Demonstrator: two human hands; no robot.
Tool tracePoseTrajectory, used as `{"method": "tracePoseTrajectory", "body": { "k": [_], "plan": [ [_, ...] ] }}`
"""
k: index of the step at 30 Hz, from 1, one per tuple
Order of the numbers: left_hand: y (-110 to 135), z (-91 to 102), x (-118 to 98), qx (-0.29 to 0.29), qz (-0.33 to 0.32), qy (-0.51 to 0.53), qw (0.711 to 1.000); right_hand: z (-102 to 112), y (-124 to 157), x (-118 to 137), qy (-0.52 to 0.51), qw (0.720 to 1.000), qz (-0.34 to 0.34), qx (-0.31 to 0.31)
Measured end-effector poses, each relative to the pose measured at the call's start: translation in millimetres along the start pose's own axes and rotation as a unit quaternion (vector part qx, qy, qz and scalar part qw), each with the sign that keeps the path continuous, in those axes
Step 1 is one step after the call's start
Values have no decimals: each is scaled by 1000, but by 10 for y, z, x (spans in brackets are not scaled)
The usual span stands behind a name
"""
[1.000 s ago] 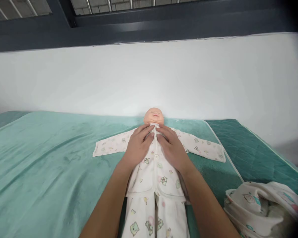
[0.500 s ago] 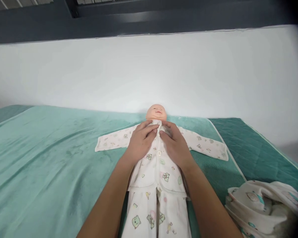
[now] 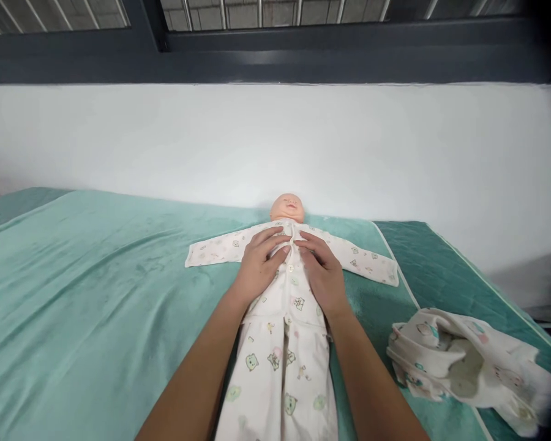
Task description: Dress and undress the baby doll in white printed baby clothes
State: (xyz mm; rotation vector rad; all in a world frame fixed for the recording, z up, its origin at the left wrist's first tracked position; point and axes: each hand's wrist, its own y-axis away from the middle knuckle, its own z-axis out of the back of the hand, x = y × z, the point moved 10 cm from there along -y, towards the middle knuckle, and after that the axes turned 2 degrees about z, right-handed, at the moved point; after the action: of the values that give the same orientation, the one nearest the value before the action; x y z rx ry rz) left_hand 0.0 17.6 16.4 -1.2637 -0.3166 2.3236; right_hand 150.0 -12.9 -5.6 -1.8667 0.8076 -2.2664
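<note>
A baby doll (image 3: 287,209) lies on its back in the head view, its head toward the wall. It wears a white long-sleeved top (image 3: 278,304) printed with small bears, the sleeves spread out to both sides. Matching printed trousers (image 3: 261,383) run down below the top's hem. My left hand (image 3: 261,262) rests on the left of the top's chest, fingers apart. Across the front seam, my right hand (image 3: 322,269) lies on the other side, its fingers also spread. Both sets of fingertips touch the cloth near the buttoned front. A button (image 3: 291,268) shows between the hands.
A light green blanket (image 3: 96,294) covers the surface, with a darker green quilted cover (image 3: 408,251) at the right. A crumpled white printed cloth (image 3: 441,343) lies at the lower right. Behind the doll's head rises a white wall (image 3: 275,141) under a dark window frame (image 3: 303,55).
The view has tilted up, showing more window bars and more of the crumpled cloth. My hands stay on the doll's chest, with the right fingers shifted slightly down and more spread.
</note>
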Motion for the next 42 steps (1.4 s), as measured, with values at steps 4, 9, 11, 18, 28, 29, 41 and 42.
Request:
{"method": "tracePoseTrajectory", "body": {
  "k": [4, 9, 11, 18, 28, 29, 41, 42],
  "plan": [
    [-36, 1, 32, 3, 16, 8, 1000, 20, -23, -35, -8, 1000, -14, 0],
    [-38, -15, 88, 15, 50, 26, 998, 10, -108, -90, -27, 998, -51, 1],
    [-32, -16, 97, 15, 52, 35, 998, -2, -124, -93, -34, 998, -56, 7],
    [-23, -25, 112, 16, 49, 54, 997, -44, -143, -39, -1, 999, -30, 42],
    [-24, -63, 27, 45, 15, -19, 999, -6, -157, -124, -16, 998, -66, 2],
    [-21, -64, 26, 46, 13, -22, 999, -5, -160, -124, -17, 997, -70, -2],
    [-7, -54, -21, 47, -10, -33, 998, 28, -127, -246, -41, 990, -129, -25],
    [-6, -51, -30, 47, -14, -33, 998, 34, -133, -236, -39, 991, -123, -26]
  ]
}}
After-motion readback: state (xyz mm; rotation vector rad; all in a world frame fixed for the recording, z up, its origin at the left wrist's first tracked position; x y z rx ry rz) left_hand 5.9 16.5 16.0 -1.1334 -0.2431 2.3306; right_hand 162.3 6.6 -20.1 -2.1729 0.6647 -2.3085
